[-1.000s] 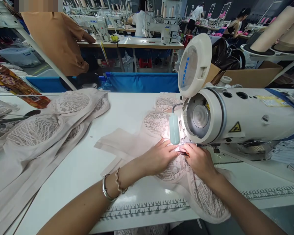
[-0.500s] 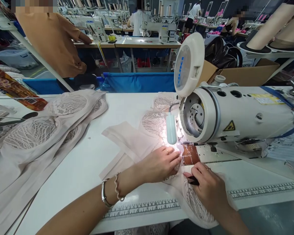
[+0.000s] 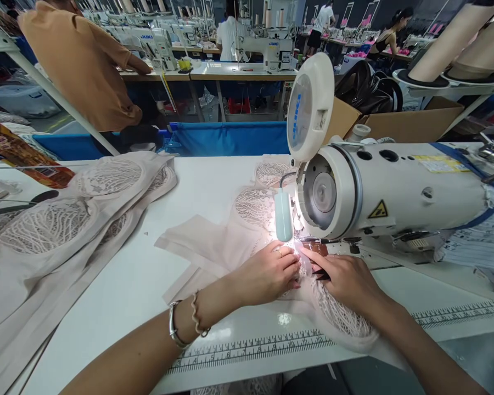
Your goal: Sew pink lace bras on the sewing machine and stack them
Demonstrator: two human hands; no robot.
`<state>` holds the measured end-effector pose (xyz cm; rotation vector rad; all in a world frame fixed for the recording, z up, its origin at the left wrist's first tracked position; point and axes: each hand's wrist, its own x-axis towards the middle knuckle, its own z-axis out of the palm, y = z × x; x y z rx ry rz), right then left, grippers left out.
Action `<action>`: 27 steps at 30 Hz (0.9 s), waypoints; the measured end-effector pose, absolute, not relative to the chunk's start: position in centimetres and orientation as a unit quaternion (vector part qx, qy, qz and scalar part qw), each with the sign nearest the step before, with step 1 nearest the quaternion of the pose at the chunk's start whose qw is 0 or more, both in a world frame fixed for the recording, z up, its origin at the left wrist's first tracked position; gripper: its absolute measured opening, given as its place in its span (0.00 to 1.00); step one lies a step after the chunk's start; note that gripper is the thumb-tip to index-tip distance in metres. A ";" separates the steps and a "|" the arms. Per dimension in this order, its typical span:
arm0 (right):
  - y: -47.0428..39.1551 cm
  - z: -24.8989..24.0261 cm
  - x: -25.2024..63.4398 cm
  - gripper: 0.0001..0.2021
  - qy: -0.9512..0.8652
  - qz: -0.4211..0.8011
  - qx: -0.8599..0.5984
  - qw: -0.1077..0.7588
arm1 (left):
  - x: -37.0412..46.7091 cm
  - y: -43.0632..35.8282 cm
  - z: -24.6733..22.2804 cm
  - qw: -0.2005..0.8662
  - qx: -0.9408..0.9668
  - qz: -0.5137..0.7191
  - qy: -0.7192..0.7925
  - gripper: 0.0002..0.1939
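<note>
Pale pink lace fabric lies under the needle area of a white sewing machine, lit by a small lamp. My left hand rests on the fabric left of the needle, fingers bent together and pressing it. On the other side my right hand reaches in, index finger stretched toward the needle area. Its other fingers curl round a small dark pointed tool, mostly hidden; its kind is unclear. A bunched lace part hangs over the table's front edge below my right hand.
More lace pieces are heaped at the left, near a brown printed packet. The machine's round end cover stands open. A printed ruler runs along the front edge. Beyond a blue cloth bin, a person in brown sits.
My right hand has moved up and left toward the needle, its index finger now extended. Fabric beneath has shifted forward. The disc inside the machine's end now looks smeared, as if turning.
</note>
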<state>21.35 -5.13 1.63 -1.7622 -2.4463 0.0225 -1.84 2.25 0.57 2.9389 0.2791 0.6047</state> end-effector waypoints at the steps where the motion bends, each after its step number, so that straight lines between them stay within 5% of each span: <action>1: -4.9 1.7 21.2 0.38 -0.807 0.007 -0.589 0.050 | -1.9 2.3 0.6 0.059 0.973 0.201 0.094 0.14; 6: -4.1 2.0 21.1 0.39 -0.796 0.008 -0.606 0.013 | -2.1 2.4 0.9 0.024 0.977 0.184 0.108 0.20; 12: -4.1 1.2 21.8 0.34 -0.829 -0.035 -0.549 0.098 | -2.3 2.5 1.0 0.006 0.977 0.174 0.124 0.34; 27: -2.6 -0.4 23.8 0.30 -0.868 0.018 -0.477 0.136 | -2.4 2.4 1.1 -0.001 0.977 0.136 0.165 0.37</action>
